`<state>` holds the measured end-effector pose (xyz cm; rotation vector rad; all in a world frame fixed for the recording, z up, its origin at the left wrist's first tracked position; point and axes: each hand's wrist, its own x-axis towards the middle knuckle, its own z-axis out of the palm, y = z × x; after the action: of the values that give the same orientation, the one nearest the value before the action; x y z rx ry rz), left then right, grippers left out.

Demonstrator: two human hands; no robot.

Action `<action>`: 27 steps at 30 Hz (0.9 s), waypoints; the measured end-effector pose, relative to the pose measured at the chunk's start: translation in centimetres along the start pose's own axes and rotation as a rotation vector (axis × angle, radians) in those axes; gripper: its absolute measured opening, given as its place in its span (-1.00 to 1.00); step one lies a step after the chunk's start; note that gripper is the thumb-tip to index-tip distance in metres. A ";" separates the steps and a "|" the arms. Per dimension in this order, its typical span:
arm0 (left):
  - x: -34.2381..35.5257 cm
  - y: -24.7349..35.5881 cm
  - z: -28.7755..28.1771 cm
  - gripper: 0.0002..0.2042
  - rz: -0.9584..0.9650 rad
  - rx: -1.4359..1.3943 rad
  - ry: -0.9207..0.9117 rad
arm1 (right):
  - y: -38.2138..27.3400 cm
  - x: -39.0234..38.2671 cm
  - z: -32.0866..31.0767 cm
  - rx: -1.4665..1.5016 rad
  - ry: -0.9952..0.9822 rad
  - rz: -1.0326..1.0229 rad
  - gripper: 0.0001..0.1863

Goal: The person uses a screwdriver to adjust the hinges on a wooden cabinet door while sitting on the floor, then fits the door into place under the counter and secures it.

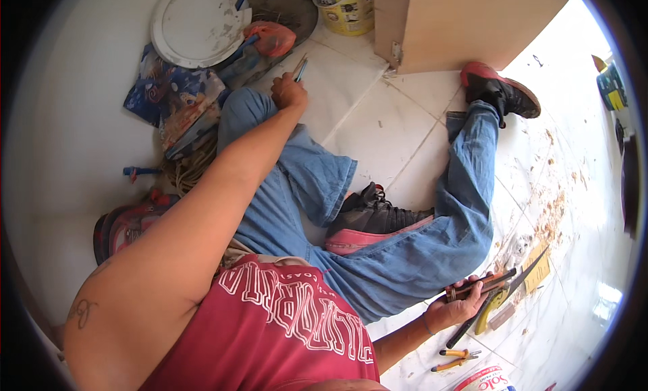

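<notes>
Item: hand tools (301, 68) in my left hand (289, 92), over the floor (368, 121) ahead; lid (196, 30) to its left, plastic bag (273, 39) at the lid's right edge; backpack (125, 229) left of my left arm; bucket (347, 12) farther ahead, left of a panel (472, 30); shavings (552, 212) on the floor, far right; bars (496, 282) in my right hand (460, 309), blade (530, 273) just right of them; pliers (455, 359) on the floor, nearer me; tub (489, 381) beyond the pliers, at the lower edge

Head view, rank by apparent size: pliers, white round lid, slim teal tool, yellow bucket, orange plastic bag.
Largest to smallest, as they look:
1. White round lid
2. Yellow bucket, cut off by the top edge
3. Orange plastic bag
4. Pliers
5. Slim teal tool in the left hand
</notes>
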<state>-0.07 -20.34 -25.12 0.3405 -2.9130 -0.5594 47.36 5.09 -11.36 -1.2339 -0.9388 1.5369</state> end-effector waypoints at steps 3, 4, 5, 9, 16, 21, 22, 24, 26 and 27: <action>-0.9 0.4 0.0 -0.79 -0.002 0.020 0.032 | 0.6 0.1 -0.7 -0.011 -0.038 -0.020 -0.60; -0.8 0.4 -0.2 -0.77 -0.010 0.026 0.009 | 0.5 -0.1 -0.7 -0.013 -0.037 -0.019 -0.60; -0.7 0.4 -0.4 -0.75 -0.019 0.033 -0.014 | 0.4 -0.3 -0.6 -0.007 -0.037 -0.025 -0.60; -1.3 0.8 -0.2 -0.70 0.045 0.112 -0.102 | 0.1 -0.7 -1.1 0.027 -0.009 0.013 -0.58; 1.7 -2.0 4.6 -0.77 0.449 0.458 -0.052 | 1.4 0.7 -1.6 -0.026 -0.007 0.065 -0.58; 3.9 -2.1 4.6 -0.57 0.301 0.372 -0.161 | 1.5 1.0 -2.0 0.009 -0.093 0.051 -0.61; 3.2 -1.3 4.4 -0.58 0.336 0.410 -0.195 | 1.6 1.2 -2.6 0.016 -0.095 0.048 -0.62; 3.9 -0.8 3.5 -0.60 0.385 0.446 -0.215 | 1.4 1.7 -3.2 0.119 -0.121 0.094 -0.64; 5.8 -0.1 2.2 -0.63 0.526 0.132 -0.193 | 1.2 2.4 -3.0 0.174 -0.112 0.096 -0.71; 5.0 0.9 2.2 -0.63 0.551 0.128 -0.204 | 1.5 3.2 -3.4 0.178 -0.086 0.088 -0.71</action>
<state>-5.45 -19.95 -26.27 -0.5244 -3.0385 -0.3332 50.17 7.78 -14.32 -1.1016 -0.7917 1.7157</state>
